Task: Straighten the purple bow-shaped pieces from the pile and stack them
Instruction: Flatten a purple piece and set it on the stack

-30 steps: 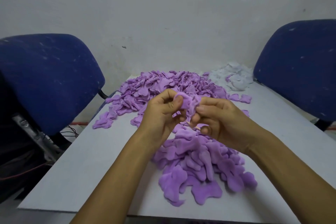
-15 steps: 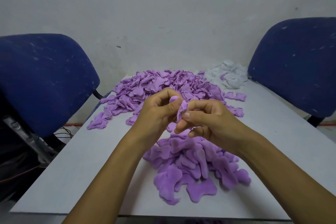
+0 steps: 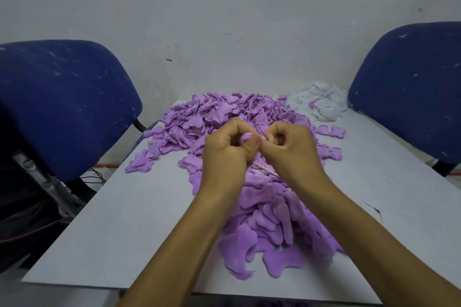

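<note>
A small purple bow-shaped fabric piece (image 3: 247,136) sits bunched between the two hands above the middle of the pale grey table (image 3: 129,219), only a crumpled lilac tip of it showing between the knuckles. The left hand (image 3: 225,152) has its fingers curled tight over the piece, thumb pressed against the fold. The right hand (image 3: 289,149) meets it knuckle to knuckle, its fingers also curled and pinching the same piece from the other side. A thin pale wooden stick (image 3: 267,169) pokes out from under the right hand, slanting down toward the wrist; which fingers grip it cannot be told.

Directly below the forearms lies the near heap of flattened purple pieces (image 3: 269,222), overlapping one another and reaching almost to the table's front edge. Beyond the hands spreads the larger loose pile of purple bow-shaped pieces (image 3: 212,112), running to the table's far end, with a few strays lying apart at its left and right fringes. At the far right corner sits a small mound of white fabric scraps (image 3: 321,102), touching the purple pile's edge.

A blue upholstered chair (image 3: 62,102) stands at the left of the table and another blue chair (image 3: 411,82) at the right, both against a plain whitish wall (image 3: 224,20)
</note>
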Tool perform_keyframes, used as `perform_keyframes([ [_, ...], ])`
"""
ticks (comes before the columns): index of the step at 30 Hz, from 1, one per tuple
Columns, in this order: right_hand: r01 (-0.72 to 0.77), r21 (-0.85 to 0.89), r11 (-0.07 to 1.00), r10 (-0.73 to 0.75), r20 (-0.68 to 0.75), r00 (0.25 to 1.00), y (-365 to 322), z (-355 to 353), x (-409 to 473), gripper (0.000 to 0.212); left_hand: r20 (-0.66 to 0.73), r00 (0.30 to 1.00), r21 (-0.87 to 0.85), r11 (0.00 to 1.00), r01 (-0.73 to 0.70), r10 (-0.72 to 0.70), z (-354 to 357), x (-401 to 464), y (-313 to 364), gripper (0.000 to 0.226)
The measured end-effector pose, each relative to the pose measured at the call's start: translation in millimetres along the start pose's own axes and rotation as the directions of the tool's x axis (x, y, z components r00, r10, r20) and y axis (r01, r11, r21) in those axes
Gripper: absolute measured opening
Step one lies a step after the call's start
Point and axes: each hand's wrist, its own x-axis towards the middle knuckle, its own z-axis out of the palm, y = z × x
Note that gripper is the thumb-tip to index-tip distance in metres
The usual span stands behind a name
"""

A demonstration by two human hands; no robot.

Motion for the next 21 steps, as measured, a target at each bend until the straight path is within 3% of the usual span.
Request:
perform_keyframes([
  [2,0.05,-0.182,0.982,-0.069,-0.098,0.993,3,5,4,0.042,-0.006,1.0,0.069,0.998,-0.01,0.011,9,-4,-2,0.029],
  [6,0.081,-0.22,0.972,-0.115,-0.145,0.983,11,7,11,0.041,0.046,0.989,0.283,0.947,-0.149,0.142,13,-3,-4,0.017],
  [9,-0.04,0.025,0.999,0.042,-0.073,0.996,19,2,14,0.039,0.149,0.988,0.204,0.976,-0.074,0.044,5,3,-3,0.015],
  [11,-0.099,0.241,0.966,0.103,-0.003,0.995,18,-2,13,0.041,0.108,0.994,0.196,0.981,-0.01,-0.012,-5,11,-5,0.011],
  [15,-0.112,0.29,0.95,0.054,0.201,0.978,13,2,5,0.038,0.103,0.989,0.118,0.989,0.09,-0.103,-15,16,-4,0.006],
  [17,-0.214,0.365,0.906,0.096,0.314,0.944,11,0,2,0.03,0.027,0.997,0.147,0.987,0.062,-0.067,-18,16,-4,0.011],
  [20,-0.407,0.538,0.738,0.133,0.475,0.87,9,-9,2,0.014,-0.166,0.986,0.138,0.989,0.054,-0.03,-22,20,-7,0.012],
  [21,-0.439,0.555,0.707,0.141,0.499,0.855,10,-12,3,0.023,-0.206,0.978,0.118,0.992,0.051,-0.026,-22,20,-8,0.012],
])
